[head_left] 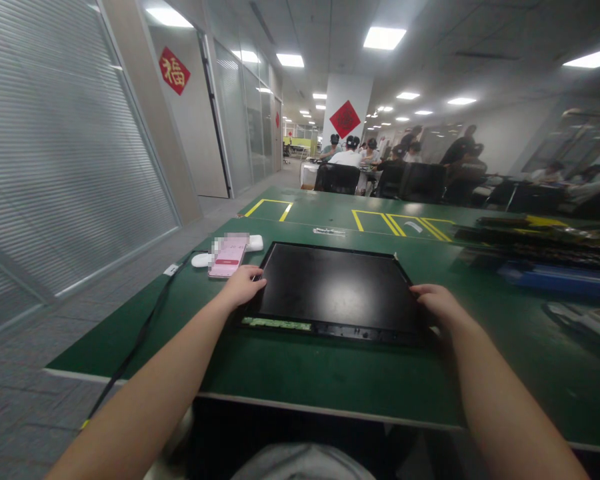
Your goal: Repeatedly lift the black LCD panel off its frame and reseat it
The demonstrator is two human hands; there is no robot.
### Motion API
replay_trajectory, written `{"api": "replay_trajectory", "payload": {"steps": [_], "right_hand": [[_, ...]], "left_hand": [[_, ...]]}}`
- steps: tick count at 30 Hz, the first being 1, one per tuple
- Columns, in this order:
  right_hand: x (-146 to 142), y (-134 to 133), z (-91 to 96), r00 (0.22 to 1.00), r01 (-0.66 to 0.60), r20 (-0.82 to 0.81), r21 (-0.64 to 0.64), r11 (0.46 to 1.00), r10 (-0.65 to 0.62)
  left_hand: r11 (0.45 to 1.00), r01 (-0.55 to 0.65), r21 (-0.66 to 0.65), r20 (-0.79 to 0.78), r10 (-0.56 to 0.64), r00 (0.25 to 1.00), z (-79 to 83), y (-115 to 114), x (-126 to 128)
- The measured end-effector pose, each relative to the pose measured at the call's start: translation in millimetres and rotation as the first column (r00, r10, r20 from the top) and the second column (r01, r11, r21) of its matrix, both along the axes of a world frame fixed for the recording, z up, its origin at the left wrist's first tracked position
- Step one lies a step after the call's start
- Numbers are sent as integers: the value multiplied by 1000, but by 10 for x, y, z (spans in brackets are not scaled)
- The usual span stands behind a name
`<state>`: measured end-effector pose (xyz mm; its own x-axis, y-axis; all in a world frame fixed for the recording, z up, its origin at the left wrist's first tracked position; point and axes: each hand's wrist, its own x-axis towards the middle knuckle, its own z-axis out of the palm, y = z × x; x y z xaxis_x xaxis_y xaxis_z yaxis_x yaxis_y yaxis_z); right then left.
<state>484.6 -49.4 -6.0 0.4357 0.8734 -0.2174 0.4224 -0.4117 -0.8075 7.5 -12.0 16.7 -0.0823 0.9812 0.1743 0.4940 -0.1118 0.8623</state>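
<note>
Nearest, both bare forearms reach over the front edge of the green worktop (300, 373). The left hand (243, 287) grips the left edge of a black panel (335, 290), fingers curled onto its top. The right hand (436, 303) clasps the opposite edge. The panel lies flat between the hands, with a green circuit strip (276, 324) on its near edge, just inward of the left hand. Just beyond the left hand lies a pink phone (227, 257). Farther out past the right hand sit stacked boards (530, 237).
</note>
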Motion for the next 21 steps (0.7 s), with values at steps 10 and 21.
{"api": "replay_trajectory", "payload": {"steps": [10, 21], "right_hand": [[-5, 10, 21, 999, -7, 38, -1, 1000, 7], [32, 51, -42, 998, 22, 54, 5, 1000, -22]], "left_hand": [[998, 52, 21, -167, -48, 985, -26, 19, -41], [993, 110, 29, -241, -100, 965, 32, -83, 19]]}}
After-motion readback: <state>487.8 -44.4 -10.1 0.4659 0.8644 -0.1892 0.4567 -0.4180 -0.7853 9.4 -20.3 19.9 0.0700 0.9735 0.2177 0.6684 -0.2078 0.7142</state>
